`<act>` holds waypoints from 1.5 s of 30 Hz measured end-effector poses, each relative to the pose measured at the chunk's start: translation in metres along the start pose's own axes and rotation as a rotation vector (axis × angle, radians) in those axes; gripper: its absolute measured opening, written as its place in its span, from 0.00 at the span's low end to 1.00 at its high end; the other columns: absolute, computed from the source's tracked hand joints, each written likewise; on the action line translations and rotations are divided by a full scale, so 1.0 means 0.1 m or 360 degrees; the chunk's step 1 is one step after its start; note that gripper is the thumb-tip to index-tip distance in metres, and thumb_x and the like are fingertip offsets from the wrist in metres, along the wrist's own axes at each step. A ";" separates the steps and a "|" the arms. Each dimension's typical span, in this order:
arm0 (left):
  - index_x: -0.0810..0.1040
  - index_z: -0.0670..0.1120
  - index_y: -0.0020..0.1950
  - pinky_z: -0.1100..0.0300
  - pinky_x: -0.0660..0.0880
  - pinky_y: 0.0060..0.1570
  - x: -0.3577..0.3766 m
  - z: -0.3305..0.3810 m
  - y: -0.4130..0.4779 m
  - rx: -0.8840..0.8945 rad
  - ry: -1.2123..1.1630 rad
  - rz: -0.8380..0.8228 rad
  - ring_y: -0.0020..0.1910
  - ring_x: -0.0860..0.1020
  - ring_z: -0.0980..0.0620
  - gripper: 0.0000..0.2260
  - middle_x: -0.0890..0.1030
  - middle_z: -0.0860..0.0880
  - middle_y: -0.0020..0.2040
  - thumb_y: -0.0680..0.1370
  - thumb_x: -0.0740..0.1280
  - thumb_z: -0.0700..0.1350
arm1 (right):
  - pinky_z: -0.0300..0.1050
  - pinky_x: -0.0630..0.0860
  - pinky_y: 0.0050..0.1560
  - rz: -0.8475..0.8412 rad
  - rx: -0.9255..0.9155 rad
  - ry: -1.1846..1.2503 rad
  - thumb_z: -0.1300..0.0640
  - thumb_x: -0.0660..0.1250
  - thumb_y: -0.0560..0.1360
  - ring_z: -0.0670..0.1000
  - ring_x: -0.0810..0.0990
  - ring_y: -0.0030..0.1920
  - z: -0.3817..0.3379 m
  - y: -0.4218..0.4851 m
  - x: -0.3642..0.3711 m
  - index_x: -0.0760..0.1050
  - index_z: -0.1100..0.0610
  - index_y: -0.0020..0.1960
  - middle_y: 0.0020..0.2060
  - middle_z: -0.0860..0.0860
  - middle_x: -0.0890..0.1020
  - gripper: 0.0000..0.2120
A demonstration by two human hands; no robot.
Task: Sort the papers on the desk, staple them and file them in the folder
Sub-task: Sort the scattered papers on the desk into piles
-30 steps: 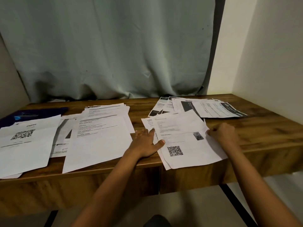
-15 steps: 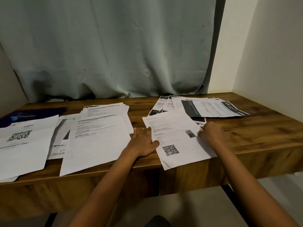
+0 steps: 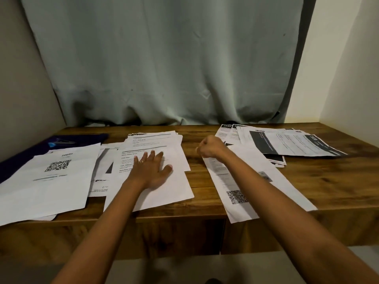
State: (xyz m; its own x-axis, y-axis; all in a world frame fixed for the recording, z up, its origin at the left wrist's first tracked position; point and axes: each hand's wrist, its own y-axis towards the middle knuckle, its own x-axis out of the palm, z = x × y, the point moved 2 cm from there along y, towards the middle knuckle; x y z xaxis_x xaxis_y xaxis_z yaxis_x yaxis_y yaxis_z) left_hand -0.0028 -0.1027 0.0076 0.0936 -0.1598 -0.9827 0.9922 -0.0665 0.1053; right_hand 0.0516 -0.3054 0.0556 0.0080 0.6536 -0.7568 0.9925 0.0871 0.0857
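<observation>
Papers (image 3: 170, 191), likely limp and slippery, lie under the flat, open left hand (image 3: 150, 171); the right hand (image 3: 211, 148) is curled over another sheet (image 3: 238, 196), grip unclear. Best pinched at an edge.

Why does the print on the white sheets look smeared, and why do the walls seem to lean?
Head view: the light is dim and soft, without glare; the white QR-code sheet under the right forearm is motion-blurred, its text unreadable; the left hand is slightly smeared too; the wide-angle lens tilts the pale walls outward and stretches both forearms.
</observation>
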 end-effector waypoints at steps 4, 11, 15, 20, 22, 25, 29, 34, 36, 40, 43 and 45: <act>0.46 0.54 0.79 0.40 0.39 0.73 0.18 -0.24 -0.07 -0.0088 0.0090 -0.0126 0.77 0.43 0.43 0.31 0.44 0.48 0.79 0.79 0.46 0.65 | 0.43 0.75 0.43 -0.0134 0.0097 -0.0147 0.58 0.68 0.74 0.53 0.78 0.42 -0.20 0.19 0.37 0.75 0.62 0.47 0.40 0.54 0.77 0.06; 0.46 0.55 0.78 0.42 0.38 0.73 0.26 -0.33 -0.04 -0.0046 0.0089 -0.0098 0.77 0.43 0.45 0.31 0.45 0.50 0.79 0.78 0.45 0.66 | 0.41 0.73 0.43 0.0010 0.0198 -0.0109 0.61 0.68 0.74 0.51 0.73 0.37 -0.23 0.41 0.71 0.72 0.60 0.41 0.43 0.54 0.74 0.05; 0.47 0.56 0.78 0.43 0.38 0.73 0.24 -0.37 -0.04 -0.0017 0.0053 -0.0125 0.77 0.43 0.46 0.30 0.45 0.50 0.79 0.79 0.47 0.65 | 0.43 0.74 0.45 0.0054 0.0278 0.0019 0.60 0.68 0.75 0.55 0.77 0.47 -0.18 0.47 0.71 0.73 0.61 0.47 0.44 0.54 0.73 0.05; 0.46 0.56 0.78 0.42 0.37 0.73 0.23 -0.42 -0.04 -0.0034 0.0019 -0.0134 0.77 0.42 0.45 0.29 0.44 0.50 0.79 0.80 0.48 0.63 | 0.41 0.70 0.43 0.0184 0.0334 0.0151 0.59 0.68 0.75 0.53 0.74 0.44 -0.13 0.54 0.70 0.72 0.60 0.42 0.45 0.55 0.75 0.07; 0.46 0.55 0.78 0.42 0.36 0.73 0.24 -0.41 -0.04 -0.0025 0.0020 -0.0123 0.77 0.42 0.45 0.28 0.44 0.50 0.79 0.80 0.48 0.62 | 0.42 0.70 0.44 0.0276 0.0313 0.0251 0.60 0.67 0.76 0.53 0.74 0.44 -0.11 0.54 0.66 0.75 0.63 0.47 0.48 0.57 0.78 0.05; 0.46 0.55 0.78 0.42 0.36 0.73 0.24 -0.39 -0.07 -0.0027 0.0027 -0.0111 0.77 0.42 0.46 0.28 0.44 0.49 0.79 0.81 0.48 0.62 | 0.43 0.71 0.46 0.0442 0.0306 0.0396 0.63 0.66 0.76 0.57 0.78 0.51 -0.08 0.51 0.48 0.77 0.66 0.53 0.52 0.59 0.80 0.08; 0.46 0.55 0.78 0.42 0.37 0.72 0.22 -0.36 -0.09 -0.0031 0.0053 -0.0123 0.77 0.42 0.46 0.28 0.44 0.50 0.79 0.81 0.47 0.62 | 0.43 0.69 0.42 0.0630 0.0282 0.0451 0.67 0.63 0.74 0.55 0.74 0.44 0.09 0.47 0.04 0.72 0.61 0.37 0.42 0.58 0.75 0.07; 0.48 0.54 0.78 0.43 0.37 0.73 0.16 -0.29 -0.16 -0.0011 -0.0023 -0.0069 0.77 0.43 0.46 0.27 0.46 0.49 0.79 0.81 0.45 0.62 | 0.42 0.67 0.42 0.0791 0.0310 0.0570 0.65 0.62 0.73 0.53 0.72 0.42 0.56 0.27 -0.58 0.64 0.54 0.31 0.36 0.54 0.74 0.14; 0.49 0.54 0.78 0.44 0.37 0.73 0.12 -0.19 -0.20 0.0041 -0.0129 0.0028 0.77 0.43 0.47 0.28 0.47 0.49 0.79 0.80 0.45 0.63 | 0.41 0.69 0.44 0.0772 0.0347 0.0622 0.62 0.62 0.74 0.52 0.72 0.43 0.75 0.12 -0.81 0.69 0.54 0.34 0.42 0.55 0.75 0.10; 0.50 0.54 0.78 0.45 0.38 0.74 0.07 0.11 -0.23 0.0152 -0.0174 0.0118 0.78 0.44 0.48 0.29 0.48 0.48 0.79 0.79 0.45 0.64 | 0.46 0.75 0.55 0.0712 0.0425 0.0675 0.61 0.63 0.74 0.57 0.79 0.52 1.21 -0.12 -1.10 0.78 0.61 0.55 0.53 0.59 0.81 0.12; 0.50 0.53 0.78 0.45 0.38 0.74 0.07 0.36 -0.25 0.0233 -0.0237 0.0122 0.78 0.45 0.48 0.31 0.49 0.47 0.79 0.78 0.45 0.65 | 0.42 0.74 0.59 0.0685 0.0433 0.0370 0.54 0.59 0.79 0.55 0.78 0.59 1.58 -0.28 -1.23 0.76 0.57 0.60 0.57 0.55 0.80 0.13; 0.50 0.53 0.78 0.45 0.39 0.74 0.10 0.52 -0.27 0.0289 -0.0262 0.0101 0.78 0.45 0.48 0.33 0.49 0.47 0.79 0.76 0.43 0.67 | 0.50 0.75 0.61 0.0754 0.0556 0.0629 0.59 0.63 0.76 0.59 0.78 0.58 1.69 -0.47 -1.24 0.76 0.62 0.59 0.57 0.60 0.80 0.13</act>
State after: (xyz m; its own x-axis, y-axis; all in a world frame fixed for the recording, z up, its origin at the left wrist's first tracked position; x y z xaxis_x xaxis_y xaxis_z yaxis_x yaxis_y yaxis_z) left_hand -0.0326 -0.1540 0.0026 0.1256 -0.3264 -0.9369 0.9524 -0.2247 0.2060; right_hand 0.0245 -0.5178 0.0357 0.4692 0.7913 -0.3919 0.8749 -0.4769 0.0846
